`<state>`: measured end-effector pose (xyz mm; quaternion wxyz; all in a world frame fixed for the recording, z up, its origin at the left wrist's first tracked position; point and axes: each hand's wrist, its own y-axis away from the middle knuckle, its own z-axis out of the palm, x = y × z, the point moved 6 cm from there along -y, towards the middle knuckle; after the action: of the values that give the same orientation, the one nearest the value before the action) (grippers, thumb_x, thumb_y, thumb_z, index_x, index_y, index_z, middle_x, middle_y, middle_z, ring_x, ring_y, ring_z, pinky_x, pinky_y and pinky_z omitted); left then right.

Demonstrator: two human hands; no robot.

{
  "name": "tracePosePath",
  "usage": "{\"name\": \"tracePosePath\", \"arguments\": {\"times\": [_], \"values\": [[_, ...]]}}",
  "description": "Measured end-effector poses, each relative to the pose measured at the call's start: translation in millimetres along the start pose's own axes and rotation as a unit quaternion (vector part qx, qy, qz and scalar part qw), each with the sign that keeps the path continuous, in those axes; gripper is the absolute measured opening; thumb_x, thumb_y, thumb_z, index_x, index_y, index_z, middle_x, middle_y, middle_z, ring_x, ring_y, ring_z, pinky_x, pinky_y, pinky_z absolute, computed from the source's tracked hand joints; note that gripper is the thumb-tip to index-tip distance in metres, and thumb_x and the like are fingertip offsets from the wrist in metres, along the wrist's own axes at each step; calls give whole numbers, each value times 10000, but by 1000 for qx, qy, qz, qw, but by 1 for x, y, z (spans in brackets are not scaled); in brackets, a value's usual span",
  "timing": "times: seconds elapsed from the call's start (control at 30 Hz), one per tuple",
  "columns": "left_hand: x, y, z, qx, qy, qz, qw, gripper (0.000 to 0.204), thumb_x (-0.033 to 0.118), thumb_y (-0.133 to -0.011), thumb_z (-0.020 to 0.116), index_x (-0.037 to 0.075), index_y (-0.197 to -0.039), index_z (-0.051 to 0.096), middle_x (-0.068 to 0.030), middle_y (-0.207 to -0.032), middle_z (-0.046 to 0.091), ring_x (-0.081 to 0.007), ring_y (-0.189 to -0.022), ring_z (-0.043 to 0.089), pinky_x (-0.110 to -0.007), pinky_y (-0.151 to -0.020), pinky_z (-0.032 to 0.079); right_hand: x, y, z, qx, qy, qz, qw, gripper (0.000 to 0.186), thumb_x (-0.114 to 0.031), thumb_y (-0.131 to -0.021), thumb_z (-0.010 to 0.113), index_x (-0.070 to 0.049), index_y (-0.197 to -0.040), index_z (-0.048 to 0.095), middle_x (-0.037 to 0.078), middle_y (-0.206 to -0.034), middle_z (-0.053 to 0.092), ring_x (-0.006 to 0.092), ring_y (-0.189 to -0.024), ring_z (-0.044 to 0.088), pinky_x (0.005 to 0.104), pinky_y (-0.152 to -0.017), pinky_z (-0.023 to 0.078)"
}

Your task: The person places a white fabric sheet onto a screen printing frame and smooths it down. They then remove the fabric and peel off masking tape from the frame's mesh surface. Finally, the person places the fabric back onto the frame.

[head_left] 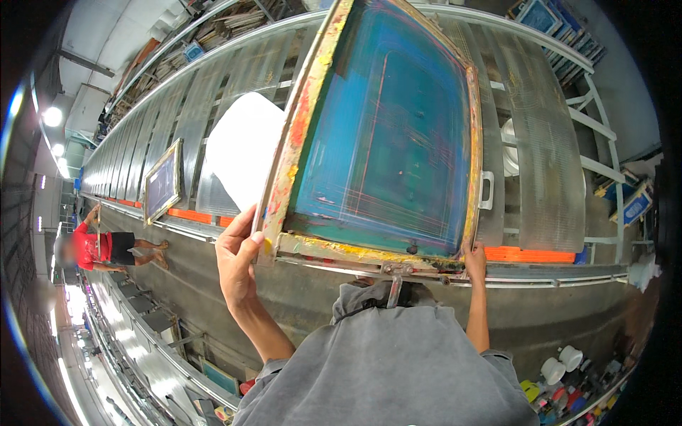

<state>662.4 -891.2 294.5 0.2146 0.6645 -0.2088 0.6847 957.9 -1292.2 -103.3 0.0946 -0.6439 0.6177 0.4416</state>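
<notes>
A large screen printing frame (288, 170) with a paint-stained wooden border fills the middle of the view. Its mesh (383, 142) is blue and green, with thin pinkish lines. My left hand (239, 250) grips the near left corner, thumb along the border. At the near right corner, my right hand (474, 261) holds the frame's edge, its fingers partly hidden. A white sheet (245, 145) shows on the left, partly covered by the frame. A metal fitting (395, 273) sits at the near edge, between my hands.
Beneath runs a long table of clear ribbed panels (547, 142) on metal rails. Another framed screen (163, 182) leans at its left edge. A person in a red shirt (99, 246) stands far left. White tubs (561, 363) and coloured containers are at lower right.
</notes>
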Motion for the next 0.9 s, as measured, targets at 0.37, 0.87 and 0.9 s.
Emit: {"name": "tracePosePath", "arguments": {"times": [0.37,0.87,0.9], "values": [[11,-14,-5,-68,-48,23,996,542,50,-812,737,-121,-1312,618,-206,-1188,717,-234,-1090,699,-349,-1003,514,-164,65,-22,36,-77,-118,989,544,-357,-1028,599,42,-1389,521,212,-1213,657,292,-1073,674,380,-922,525],[87,1,63,-157,-110,229,954,612,158,-759,813,17,-1333,651,-162,-963,757,-249,-847,742,-349,-795,575,-506,194,-58,-258,-200,-365,872,939,-517,-977,599,-12,-1617,132,106,-936,686,116,-739,613,260,-673,504],[91,2,66,-182,-98,238,949,618,119,-778,787,-16,-1355,614,-194,-1039,751,-253,-963,732,-351,-878,557,-513,199,-60,-235,-194,-380,873,978,-458,-952,669,-1,-1616,116,125,-973,698,125,-780,641,265,-714,516]]}}
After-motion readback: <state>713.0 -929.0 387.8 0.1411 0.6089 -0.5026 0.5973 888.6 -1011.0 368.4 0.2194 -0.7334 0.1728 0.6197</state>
